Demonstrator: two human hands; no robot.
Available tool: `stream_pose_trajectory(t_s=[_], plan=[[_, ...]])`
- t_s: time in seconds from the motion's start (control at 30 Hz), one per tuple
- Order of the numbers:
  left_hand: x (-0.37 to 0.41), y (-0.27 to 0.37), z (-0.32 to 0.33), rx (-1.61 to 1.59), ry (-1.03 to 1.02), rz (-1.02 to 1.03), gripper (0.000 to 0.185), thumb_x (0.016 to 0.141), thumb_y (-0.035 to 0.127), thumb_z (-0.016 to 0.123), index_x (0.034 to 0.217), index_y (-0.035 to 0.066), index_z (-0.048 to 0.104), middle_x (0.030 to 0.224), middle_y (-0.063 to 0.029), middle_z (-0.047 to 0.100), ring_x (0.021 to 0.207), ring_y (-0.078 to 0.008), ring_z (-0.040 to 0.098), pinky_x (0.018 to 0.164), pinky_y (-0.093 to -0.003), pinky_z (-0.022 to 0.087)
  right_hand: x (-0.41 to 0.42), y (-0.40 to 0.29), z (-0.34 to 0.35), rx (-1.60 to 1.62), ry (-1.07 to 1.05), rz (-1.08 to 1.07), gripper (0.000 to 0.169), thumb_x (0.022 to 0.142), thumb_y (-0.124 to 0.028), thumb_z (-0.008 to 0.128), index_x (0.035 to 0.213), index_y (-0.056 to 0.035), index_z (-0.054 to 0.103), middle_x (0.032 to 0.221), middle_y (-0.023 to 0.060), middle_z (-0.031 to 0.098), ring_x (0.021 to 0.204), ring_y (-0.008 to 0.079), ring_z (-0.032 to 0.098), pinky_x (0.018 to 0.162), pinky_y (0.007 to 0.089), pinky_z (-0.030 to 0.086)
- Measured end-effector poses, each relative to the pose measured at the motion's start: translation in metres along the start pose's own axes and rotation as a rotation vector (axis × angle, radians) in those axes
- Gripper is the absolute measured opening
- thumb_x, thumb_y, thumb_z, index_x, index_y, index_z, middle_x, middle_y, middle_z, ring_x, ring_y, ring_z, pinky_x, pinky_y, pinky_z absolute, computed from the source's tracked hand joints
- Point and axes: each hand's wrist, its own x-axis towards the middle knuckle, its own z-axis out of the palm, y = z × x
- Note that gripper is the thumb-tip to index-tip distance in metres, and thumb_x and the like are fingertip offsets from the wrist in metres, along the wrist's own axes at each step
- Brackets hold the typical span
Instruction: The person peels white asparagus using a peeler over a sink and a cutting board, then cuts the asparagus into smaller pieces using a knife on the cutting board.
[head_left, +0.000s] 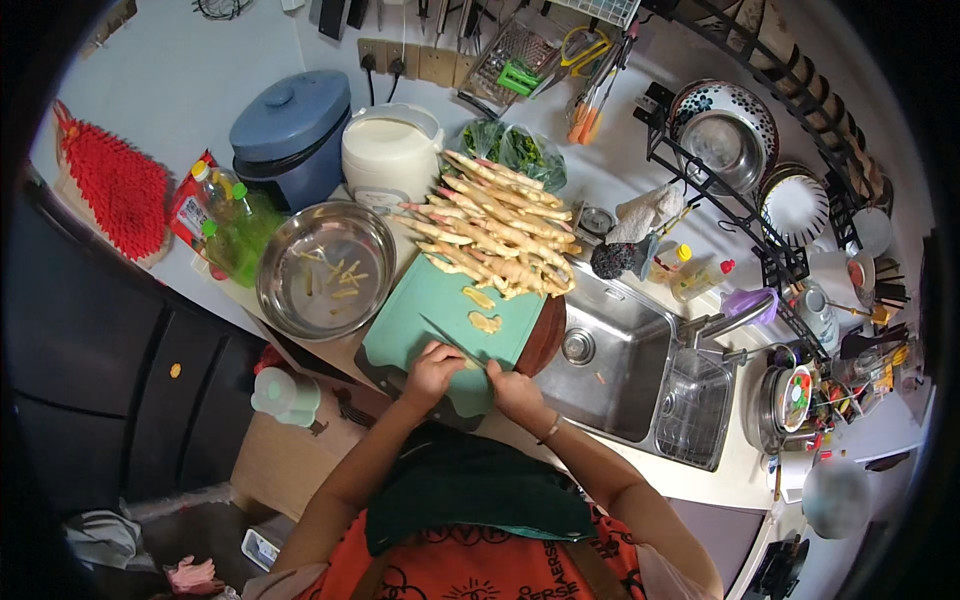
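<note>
My right hand (519, 397) is closed around the handle of a kitchen knife (451, 337), whose blade points up and left over the green cutting board (409, 319). Beside the blade, my left hand (433, 375) holds a small pale piece of ginger (471, 364) against the board; the fingers partly hide it. Two cut ginger pieces (485, 323) lie farther up the board. A large pile of long ginger rhizomes (502, 225) covers the board's far edge. Left of the board, a steel basin (271, 300) holds several thin pale strips.
A steel sink (615, 375) lies to the right, next to a round brown board (551, 337). Behind the basin stand a white rice cooker (390, 150), a blue lidded bin (292, 127) and bottles of green liquid (247, 232). A black dish rack (720, 187) hangs at right.
</note>
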Motion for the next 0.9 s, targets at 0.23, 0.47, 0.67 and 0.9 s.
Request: stream_pose_trajectory(t_s=[0.23,0.47,0.67,0.9], plan=[[-0.004,-0.011,0.006,0.045,-0.009,-0.009,0.012,0.078,0.006,0.061,0.085,0.005,0.071,0.091,-0.007,0.066,0.088,-0.0279,0.061,0.076,-0.0372,0.051,-0.023,-0.002,-0.028,0.032,-0.093,0.02,0.024,0.085,-0.006,0.047,0.109,-0.0041,0.047,0.076,0.0222,0.066,0.074,0.0411,0.068,0.062,0.0526,0.053],[-0.004,-0.006,0.002,0.029,-0.02,0.006,0.014,0.077,0.004,0.061,0.086,0.005,0.072,0.091,-0.0072,0.067,0.087,-0.0278,0.061,0.075,-0.0373,0.051,-0.009,-0.021,-0.025,0.015,-0.124,0.086,0.022,0.086,-0.006,0.046,0.108,-0.0024,0.047,0.078,0.0229,0.067,0.074,0.04,0.068,0.063,0.052,0.054],[-0.001,-0.004,-0.003,0.065,-0.016,-0.03,0.011,0.077,0.006,0.063,0.085,0.006,0.072,0.09,-0.0067,0.067,0.085,-0.0277,0.061,0.075,-0.0371,0.051,0.004,0.007,-0.003,0.081,0.02,-0.058,0.02,0.086,-0.007,0.047,0.106,-0.001,0.046,0.07,0.0221,0.065,0.067,0.0418,0.066,0.058,0.0522,0.052],[-0.006,-0.007,0.002,0.06,0.004,-0.039,0.008,0.079,0.008,0.064,0.084,0.006,0.071,0.089,-0.0059,0.067,0.082,-0.0279,0.062,0.072,-0.0381,0.052,-0.022,-0.01,-0.032,-0.03,-0.144,0.018,0.027,0.086,-0.008,0.047,0.112,-0.0011,0.046,0.074,0.0199,0.067,0.069,0.0392,0.068,0.059,0.0507,0.054]])
